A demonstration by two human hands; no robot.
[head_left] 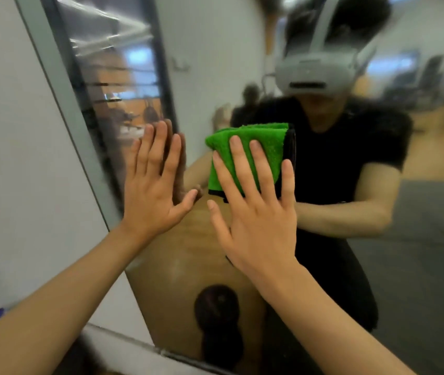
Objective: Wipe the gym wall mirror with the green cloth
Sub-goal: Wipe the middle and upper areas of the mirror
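Observation:
The wall mirror [377,266] fills the middle and right of the view, tilted, with a grey frame along its left edge. A folded green cloth [245,139] with a dark hem lies flat against the glass at centre. My right hand [256,209] presses the cloth onto the mirror with straight, spread fingers. To its left my left hand [153,185] rests flat on the bare glass near the frame, fingers straight and together. The mirror reflects a person in a black top wearing a grey headset.
A white wall [20,158] lies left of the mirror frame [61,90]. The frame's bottom edge [134,345] runs along the lower left. The reflection shows a wooden gym floor, a dark round object low down and blurred equipment at the right.

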